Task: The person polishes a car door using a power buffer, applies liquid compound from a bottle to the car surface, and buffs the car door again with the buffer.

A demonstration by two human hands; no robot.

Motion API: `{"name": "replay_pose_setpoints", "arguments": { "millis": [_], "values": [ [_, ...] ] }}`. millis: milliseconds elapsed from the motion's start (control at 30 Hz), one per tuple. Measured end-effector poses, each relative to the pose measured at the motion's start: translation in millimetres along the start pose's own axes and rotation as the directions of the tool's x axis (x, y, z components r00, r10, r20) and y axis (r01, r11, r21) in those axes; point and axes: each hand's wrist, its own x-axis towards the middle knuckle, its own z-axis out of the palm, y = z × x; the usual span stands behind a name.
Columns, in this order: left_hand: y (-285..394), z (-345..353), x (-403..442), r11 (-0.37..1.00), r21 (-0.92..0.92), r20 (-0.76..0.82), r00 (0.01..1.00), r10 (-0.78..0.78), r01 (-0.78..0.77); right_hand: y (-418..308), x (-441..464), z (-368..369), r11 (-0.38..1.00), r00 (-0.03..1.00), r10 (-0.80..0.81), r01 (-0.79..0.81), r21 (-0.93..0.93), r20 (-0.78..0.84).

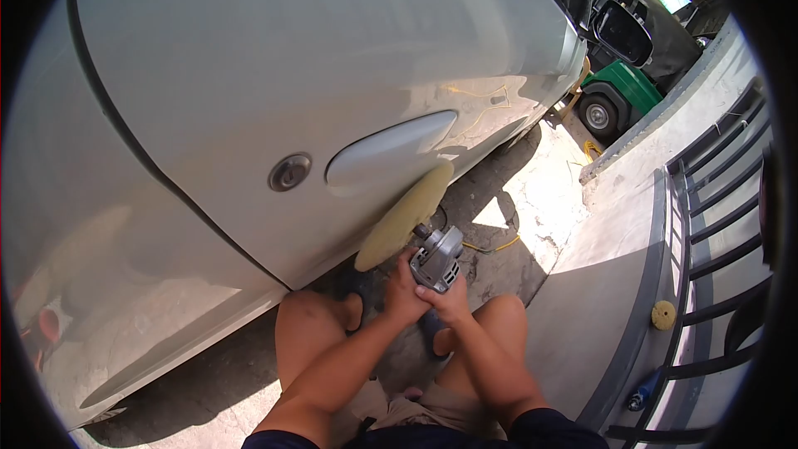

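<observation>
The left hand [402,293] and right hand [450,299] gripped the polisher [437,258], its pad [405,216] positioned at eleven o'clock beside the door [249,100], needing steady control.

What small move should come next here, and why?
Probably ease the pad flat against the door: it faces the door near the handle, and the right hand and left hand both grip the polisher. Go gently; I can't tell whether the pad touches.
</observation>
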Motion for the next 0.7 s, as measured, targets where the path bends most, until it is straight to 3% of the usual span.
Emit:
{"name": "replay_pose_setpoints", "arguments": {
  "millis": [433,533,700],
  "values": [
    [67.1,31.6,100.6,0.991,0.034,0.172,0.978,0.120,-0.128,-42.0,70.2,-50.8,0.989,0.964,-0.105,0.127,0.074,-0.246],
    [68.5,55.4,120.6,0.998,0.016,0.251,0.967,0.047,-0.053,-40.8,86.0,-69.9,0.988,0.964,-0.038,0.076,0.134,-0.263],
    [52.0,84.8,118.7,0.999,-0.002,0.166,0.985,0.036,-0.036,-24.0,92.6,-91.5,0.986,0.970,0.081,-0.045,0.160,-0.229]
  ]
}}
